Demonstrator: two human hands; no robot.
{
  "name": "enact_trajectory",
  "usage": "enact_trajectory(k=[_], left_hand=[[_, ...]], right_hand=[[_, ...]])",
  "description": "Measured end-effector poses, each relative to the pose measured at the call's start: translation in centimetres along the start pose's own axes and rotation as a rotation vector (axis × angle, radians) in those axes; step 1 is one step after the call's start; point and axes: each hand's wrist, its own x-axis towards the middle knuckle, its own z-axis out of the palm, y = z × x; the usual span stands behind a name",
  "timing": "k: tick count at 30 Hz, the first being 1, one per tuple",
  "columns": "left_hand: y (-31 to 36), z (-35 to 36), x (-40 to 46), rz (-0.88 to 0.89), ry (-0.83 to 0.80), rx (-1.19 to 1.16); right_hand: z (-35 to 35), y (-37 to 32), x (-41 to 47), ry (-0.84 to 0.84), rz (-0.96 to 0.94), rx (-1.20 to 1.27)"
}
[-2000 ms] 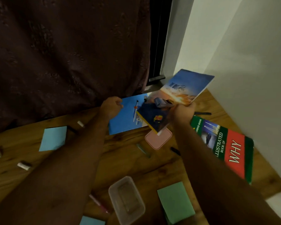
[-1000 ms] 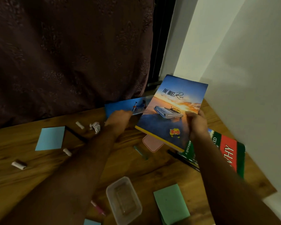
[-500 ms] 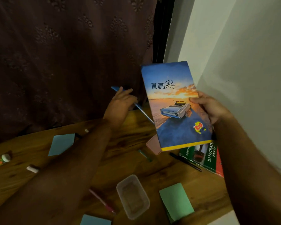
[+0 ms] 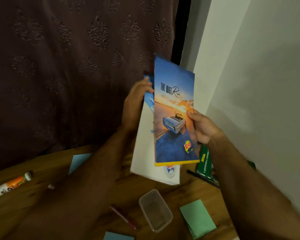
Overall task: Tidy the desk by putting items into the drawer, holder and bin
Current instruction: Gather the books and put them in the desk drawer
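While both hands are raised above the wooden desk (image 4: 33, 172), the right hand (image 4: 202, 127) pinches the right edge of "The Quiet Ride" notebook (image 4: 174, 116), held upright, cover toward the camera. Left hand (image 4: 134, 104) grips a second, blue-and-white notebook (image 4: 144, 144) just behind it, overlapping. On the desk: clear plastic container (image 4: 155, 209), green sticky pad (image 4: 197, 218), pink pen (image 4: 123, 217), glue stick (image 4: 10, 184), blue note (image 4: 78, 161), green book (image 4: 205, 161) at right, black pen (image 4: 203, 178) beside it.
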Motion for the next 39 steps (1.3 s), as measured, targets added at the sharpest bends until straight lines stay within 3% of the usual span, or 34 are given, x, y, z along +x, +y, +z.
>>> enact_trajectory(k=[3,5,7,9,12,14,16,20,28,32,39], left_hand=[[-0.3,-0.5,-0.6,0.058,0.006,0.027],[0.1,-0.8,-1.2,0.006,0.011,0.096],[0.7,-0.9,-1.4,-0.308,0.037,0.029],[1.4,-0.5,-1.3,-0.695,0.029,-0.232],[1.5,-0.7,-1.9,-1.0,-0.183,-0.369],[1.6,-0.9,-2.5,-1.14,-0.368,-0.614],[2.1,0.0,-2.8,-1.114,-0.432,-0.664],[2.3,3.5,-3.3,-0.995,-0.206,-0.471],[3.0,8.7,-2.8,-0.893,-0.115,-0.446],[3.6,12.7,-2.3,-0.926,0.032,-0.504],[4.8,20.0,-2.1,-0.973,0.016,-0.537]], right_hand=[[0.9,0.8,-0.6,0.008,0.001,0.002],[1.2,1.3,-0.8,0.092,-0.029,-0.06],[1.3,1.5,-1.1,0.183,-0.072,-0.114],[1.2,1.3,-1.7,0.268,-0.116,-0.151],[0.5,0.3,-2.5,0.368,-0.161,-0.209],[-0.2,-0.7,-3.1,0.41,-0.179,-0.274],[-0.7,-1.3,-3.4,0.423,-0.192,-0.332],[-1.1,-1.5,-3.2,0.409,-0.244,-0.348],[-5.6,-3.3,-4.8,0.397,-0.186,-0.353],[-7.5,-5.0,-6.1,0.334,-0.201,-0.51],[-12.5,-10.1,-6.5,0.416,-0.239,-0.739]])
